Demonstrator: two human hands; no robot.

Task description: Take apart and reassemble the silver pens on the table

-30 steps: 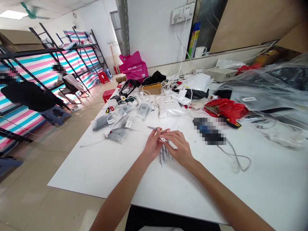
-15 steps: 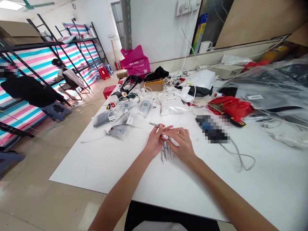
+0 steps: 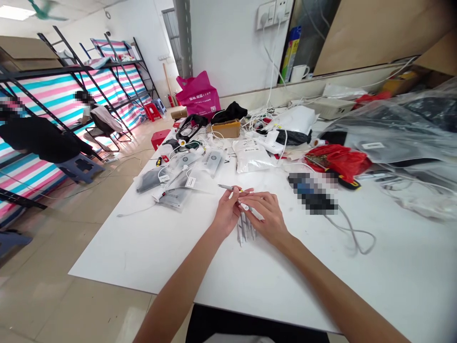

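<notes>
My left hand (image 3: pixel 227 212) pinches a thin grey pen (image 3: pixel 228 187) whose tip sticks out to the left above my fingers. My right hand (image 3: pixel 268 215) is curled round a white pen-like piece (image 3: pixel 245 207) and meets the left hand at the fingertips. Both hands hover just over the white table (image 3: pixel 150 247). Several more grey pens (image 3: pixel 244 230) lie side by side on the table under and between my hands.
Plastic-bagged cables and parts (image 3: pixel 178 176) lie to the left beyond my hands. A white pouch (image 3: pixel 251 157), a red bag (image 3: pixel 339 159), a dark device with a grey cable (image 3: pixel 352 233) and clear plastic bags (image 3: pixel 400 133) crowd the far side. A person sits by the metal racks (image 3: pixel 96 119).
My hands stay together over the pens with hardly any movement. The view has shifted slightly as my head moved.
</notes>
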